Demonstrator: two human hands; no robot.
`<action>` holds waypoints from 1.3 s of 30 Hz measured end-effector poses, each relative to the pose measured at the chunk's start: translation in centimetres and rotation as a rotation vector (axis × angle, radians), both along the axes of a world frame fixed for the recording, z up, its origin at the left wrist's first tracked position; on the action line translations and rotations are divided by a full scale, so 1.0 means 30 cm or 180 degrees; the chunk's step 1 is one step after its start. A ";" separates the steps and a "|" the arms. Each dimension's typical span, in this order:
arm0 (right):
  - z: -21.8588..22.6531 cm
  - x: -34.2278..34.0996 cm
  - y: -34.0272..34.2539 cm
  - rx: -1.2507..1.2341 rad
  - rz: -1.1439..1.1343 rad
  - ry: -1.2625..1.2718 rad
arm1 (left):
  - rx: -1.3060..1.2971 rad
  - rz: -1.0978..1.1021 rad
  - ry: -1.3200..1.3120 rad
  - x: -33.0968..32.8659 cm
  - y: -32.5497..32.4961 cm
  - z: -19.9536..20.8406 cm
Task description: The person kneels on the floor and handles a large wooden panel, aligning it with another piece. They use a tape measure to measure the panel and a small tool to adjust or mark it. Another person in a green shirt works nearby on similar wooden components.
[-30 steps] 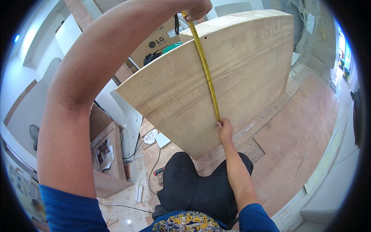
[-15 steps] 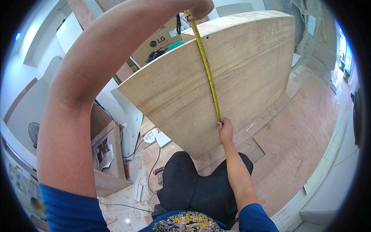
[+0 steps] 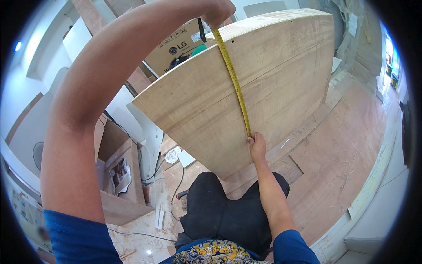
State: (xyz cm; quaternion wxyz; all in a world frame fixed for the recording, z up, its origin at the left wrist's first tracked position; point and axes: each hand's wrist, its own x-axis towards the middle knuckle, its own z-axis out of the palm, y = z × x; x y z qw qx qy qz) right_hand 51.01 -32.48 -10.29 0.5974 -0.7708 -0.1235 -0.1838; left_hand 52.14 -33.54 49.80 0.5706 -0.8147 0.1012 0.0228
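Note:
A yellow tape measure (image 3: 232, 74) runs stretched down the pale plywood face of a large wooden panel piece (image 3: 184, 119). At the far top edge my left hand (image 3: 218, 14) is closed around the tape's upper end; its case is mostly hidden by the hand, and a black strap (image 3: 201, 30) hangs beside it. My right hand (image 3: 257, 144) pinches the lower end of the blade against the lower part of the plywood. The blade bows slightly between the two hands.
A cardboard box (image 3: 178, 42) stands behind the plywood. To the left are an open wooden cabinet (image 3: 125, 207) with papers in it and a cable (image 3: 177, 189) on the floor. A red-and-black handled tool (image 3: 182, 194) lies by my knee. Plywood sheeting (image 3: 338, 163) covers the floor at right.
My left hand has shifted slightly left and up, taking the tape's upper end with it. My right hand holds nearly the same spot.

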 end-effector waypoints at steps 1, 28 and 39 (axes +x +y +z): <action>-0.010 0.024 -0.035 -0.0078 -0.0094 0.0031 | -0.0084 -0.0054 0.0001 -0.005 -0.017 -0.012; 0.017 0.002 -0.013 0.0027 -0.0011 0.0145 | 0.0092 0.0142 0.0422 0.105 -0.017 -0.144; 0.069 0.086 -0.213 -0.0162 0.0657 0.0065 | -0.0698 0.0066 0.0119 -0.006 0.050 -0.092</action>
